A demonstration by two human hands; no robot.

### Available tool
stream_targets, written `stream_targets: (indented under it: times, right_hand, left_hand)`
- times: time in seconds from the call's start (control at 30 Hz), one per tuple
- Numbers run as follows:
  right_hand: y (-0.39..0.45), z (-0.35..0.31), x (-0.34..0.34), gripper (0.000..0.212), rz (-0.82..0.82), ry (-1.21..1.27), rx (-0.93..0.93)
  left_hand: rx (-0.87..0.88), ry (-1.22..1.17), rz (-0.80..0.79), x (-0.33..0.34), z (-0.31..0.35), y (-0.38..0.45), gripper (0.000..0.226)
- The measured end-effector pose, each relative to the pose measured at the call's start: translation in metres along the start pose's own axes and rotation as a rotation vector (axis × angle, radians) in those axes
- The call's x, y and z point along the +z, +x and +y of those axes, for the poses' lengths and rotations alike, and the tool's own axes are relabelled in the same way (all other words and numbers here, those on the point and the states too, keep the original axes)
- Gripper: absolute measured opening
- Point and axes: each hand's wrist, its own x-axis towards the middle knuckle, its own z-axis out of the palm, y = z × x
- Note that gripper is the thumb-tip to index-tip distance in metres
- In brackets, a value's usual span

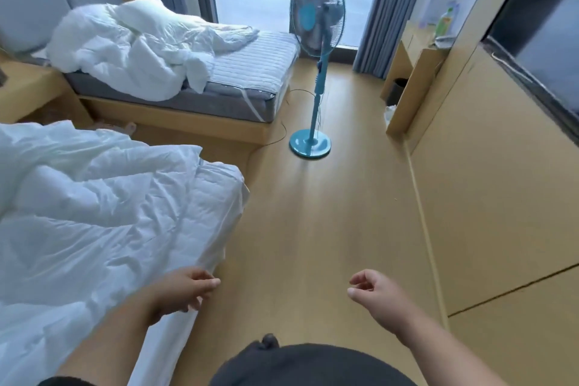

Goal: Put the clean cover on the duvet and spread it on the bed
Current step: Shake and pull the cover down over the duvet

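A white covered duvet (103,216) lies rumpled over the near bed at the left, its corner hanging off the foot end. My left hand (185,290) hovers at the duvet's lower edge, fingers loosely curled, holding nothing. My right hand (372,291) hangs over the bare floor to the right, also loosely curled and empty. A second white duvet (131,47) is heaped on the far bed (250,72), whose grey quilted mattress shows.
A teal standing fan (316,41) stands on the wooden floor between the far bed and the window, its cord trailing on the floor. A wooden desk (410,72) with a bottle and a black bin sit at the right wall. A nightstand (28,88) is at the left.
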Motion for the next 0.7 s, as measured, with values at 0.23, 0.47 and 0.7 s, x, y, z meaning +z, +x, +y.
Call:
stream_targets:
  times: [0.23,0.47,0.7]
  right_hand:
    - [0.119,-0.096,-0.087,0.009,0.081,0.087,-0.087]
    - [0.258,-0.127,-0.137,0.011,-0.013,0.086,-0.046]
    - [0.449,-0.195,-0.215,0.01,-0.198,-0.084,-0.059]
  left_hand:
    - [0.164,0.068,0.105,-0.085,0.138,0.106,0.023]
    - [0.135,0.056,0.06,-0.109,0.208,0.212,0.016]
    - [-0.084,-0.063,0.166,-0.147,0.255,0.309,0.019]
